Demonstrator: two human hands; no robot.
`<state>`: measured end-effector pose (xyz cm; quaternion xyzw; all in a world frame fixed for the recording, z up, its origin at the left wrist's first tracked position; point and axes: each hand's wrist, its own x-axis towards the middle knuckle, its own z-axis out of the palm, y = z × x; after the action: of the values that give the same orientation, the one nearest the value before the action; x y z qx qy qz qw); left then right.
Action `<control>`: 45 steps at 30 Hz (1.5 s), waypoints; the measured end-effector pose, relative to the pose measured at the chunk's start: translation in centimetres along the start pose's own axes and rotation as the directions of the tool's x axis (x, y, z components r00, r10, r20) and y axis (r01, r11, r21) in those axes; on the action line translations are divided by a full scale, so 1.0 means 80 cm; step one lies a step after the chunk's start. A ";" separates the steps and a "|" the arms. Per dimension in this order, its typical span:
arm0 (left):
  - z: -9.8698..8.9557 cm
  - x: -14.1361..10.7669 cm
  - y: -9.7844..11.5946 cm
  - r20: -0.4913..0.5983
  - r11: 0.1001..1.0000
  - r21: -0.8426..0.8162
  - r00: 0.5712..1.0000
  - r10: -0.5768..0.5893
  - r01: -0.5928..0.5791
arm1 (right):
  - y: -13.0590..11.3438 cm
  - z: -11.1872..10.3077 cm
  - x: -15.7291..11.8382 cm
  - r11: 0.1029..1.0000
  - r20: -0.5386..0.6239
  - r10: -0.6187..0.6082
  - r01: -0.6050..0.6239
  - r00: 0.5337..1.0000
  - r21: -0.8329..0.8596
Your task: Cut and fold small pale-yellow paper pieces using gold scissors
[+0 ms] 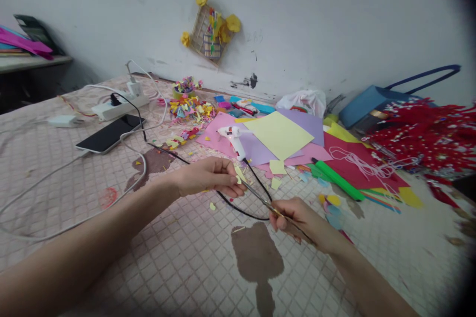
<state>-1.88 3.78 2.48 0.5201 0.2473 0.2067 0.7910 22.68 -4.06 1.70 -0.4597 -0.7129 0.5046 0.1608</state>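
My left hand [213,177] is closed in a pinch on a small strip of pale yellow paper [240,174]. My right hand [297,220] grips a pair of slim scissors [265,201] with gold-toned handles. The blades point up and left and meet the paper at my left fingertips; whether they are apart there is too small to tell. Just beyond the hands, a white hot glue gun [234,141] rests on coloured sheets. Its black cord [241,212] loops on the table beneath both hands.
A pale yellow sheet [280,133] tops purple and pink paper. Cut paper bits [191,109] heap at the back. On the left are a phone [111,133], a power strip [119,105] and cables. On the right lie a green marker [338,180], white string [372,166] and red tinsel-like decoration [427,133].
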 end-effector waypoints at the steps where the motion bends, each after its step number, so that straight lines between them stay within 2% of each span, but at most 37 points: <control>1: 0.000 0.000 0.000 -0.004 1.000 -0.001 1.000 0.000 0.000 | 0.000 0.000 0.000 1.000 0.000 -0.005 0.005 1.000 -0.007; 25: 0.003 -0.001 0.003 -0.035 1.000 0.009 0.999 0.008 -0.007 | -0.005 -0.001 0.001 0.995 -0.013 -0.035 0.034 0.999 -0.096; 32: 0.000 -0.001 0.002 -0.007 1.000 0.015 1.000 0.023 -0.023 | 0.000 0.001 0.001 0.994 -0.039 -0.030 0.026 0.999 -0.102; 38: 0.006 0.000 0.000 -0.067 0.998 -0.014 0.996 0.052 -0.053 | -0.006 0.005 -0.001 0.999 -0.018 -0.011 0.010 1.000 -0.053; 45: 0.018 0.004 -0.010 -0.166 0.989 -0.050 0.978 0.128 -0.137 | -0.007 0.008 0.001 0.999 -0.078 -0.036 0.035 0.996 -0.016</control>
<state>-0.71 2.66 2.18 0.4924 0.2693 0.3081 0.7682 21.89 -4.41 1.86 -0.4676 -0.7176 0.4782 0.1941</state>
